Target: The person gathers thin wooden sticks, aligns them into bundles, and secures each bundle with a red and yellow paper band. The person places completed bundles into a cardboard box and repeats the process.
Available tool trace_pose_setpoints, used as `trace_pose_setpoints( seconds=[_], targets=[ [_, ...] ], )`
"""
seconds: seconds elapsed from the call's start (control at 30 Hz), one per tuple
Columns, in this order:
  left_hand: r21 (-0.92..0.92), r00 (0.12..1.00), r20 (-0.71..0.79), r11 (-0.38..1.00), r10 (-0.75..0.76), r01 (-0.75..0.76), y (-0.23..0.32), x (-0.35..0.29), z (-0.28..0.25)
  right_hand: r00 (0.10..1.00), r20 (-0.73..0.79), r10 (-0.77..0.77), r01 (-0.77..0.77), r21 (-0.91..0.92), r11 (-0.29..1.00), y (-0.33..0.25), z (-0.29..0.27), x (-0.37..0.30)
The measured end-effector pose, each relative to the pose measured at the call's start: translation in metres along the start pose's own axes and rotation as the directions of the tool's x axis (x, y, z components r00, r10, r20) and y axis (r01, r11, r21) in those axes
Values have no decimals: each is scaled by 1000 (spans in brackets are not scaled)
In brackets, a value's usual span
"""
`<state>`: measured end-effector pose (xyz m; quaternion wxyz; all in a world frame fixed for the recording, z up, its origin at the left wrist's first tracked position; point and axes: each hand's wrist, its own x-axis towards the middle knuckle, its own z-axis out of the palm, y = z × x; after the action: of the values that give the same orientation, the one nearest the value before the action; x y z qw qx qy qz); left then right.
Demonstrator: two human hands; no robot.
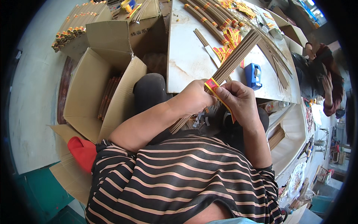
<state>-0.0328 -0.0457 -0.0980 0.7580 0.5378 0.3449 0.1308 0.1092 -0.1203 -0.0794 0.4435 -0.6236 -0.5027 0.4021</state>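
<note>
My left hand is closed around a bundle of brown incense sticks, which slants from lower left to upper right above my lap. A red and yellow paper band lies across the bundle, and its loose end hangs down. My right hand pinches this band between thumb and fingers, close beside the left hand. On the white table ahead lie more red and yellow paper bands, a blue tape dispenser and several banded incense bundles.
At the left an open cardboard box holds some dark bundles. Behind it, finished bundles are stacked. A white tub with sticks stands at the right. Farther right, another person works. A red cloth hangs near my left elbow.
</note>
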Motion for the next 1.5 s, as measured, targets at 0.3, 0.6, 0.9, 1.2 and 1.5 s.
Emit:
trace_pose_setpoints(
  seconds=[0.3,0.6,0.9,1.2,1.5],
  targets=[
    [22,1000,-16,1000,-17,18,-6,-5,15,996,3,89,-88,-111,990,-5,-1,-10],
    [-30,996,23,996,-85,86,-5,12,8,996,11,89,-89,-15,996,5,-5,9],
    [-43,992,31,991,-125,126,-11,17,2,991,29,127,-129,101,986,12,0,14],
    [-123,980,85,974,-182,192,-2,29,-8,988,32,151,-152,56,987,13,-4,29],
    [-81,991,78,991,-105,111,-3,25,-5,995,-22,97,-93,125,988,19,1,27]
  ],
)
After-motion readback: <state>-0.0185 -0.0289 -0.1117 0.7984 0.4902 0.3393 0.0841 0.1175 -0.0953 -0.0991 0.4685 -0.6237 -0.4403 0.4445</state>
